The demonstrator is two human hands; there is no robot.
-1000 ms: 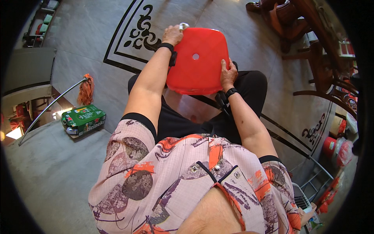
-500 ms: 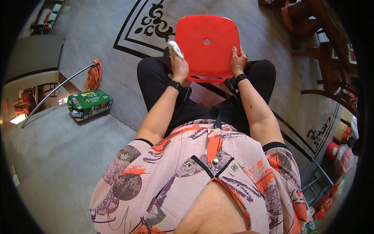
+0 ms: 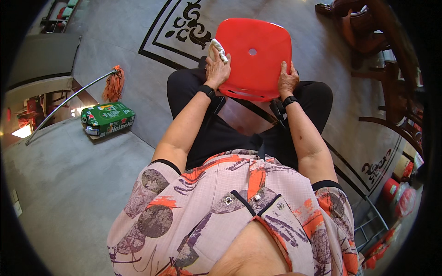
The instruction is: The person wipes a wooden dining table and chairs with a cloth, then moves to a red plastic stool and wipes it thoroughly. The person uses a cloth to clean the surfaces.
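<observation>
Between my knees stands a red plastic stool (image 3: 254, 69) with a smooth seat and a small round hole in its middle. My left hand (image 3: 218, 72) is closed on a white cloth (image 3: 218, 49) and lies against the stool's left edge. On the opposite edge, my right hand (image 3: 288, 83) grips the seat, thumb on top and fingers over the side. Most of the stool's legs are hidden below the seat and by my hands.
To the left, a green drinks carton (image 3: 108, 120) rests on a grey ledge (image 3: 83, 170). Beside it leans a mop with an orange head (image 3: 113, 85) and metal handle. Dark carved wooden furniture (image 3: 384, 78) stands at the right, with a red bucket (image 3: 390, 189) lower down.
The stool sits slightly farther right in view and looks a little turned. My left hand has brought the cloth in closer against the seat's left edge. My right hand keeps its grip.
</observation>
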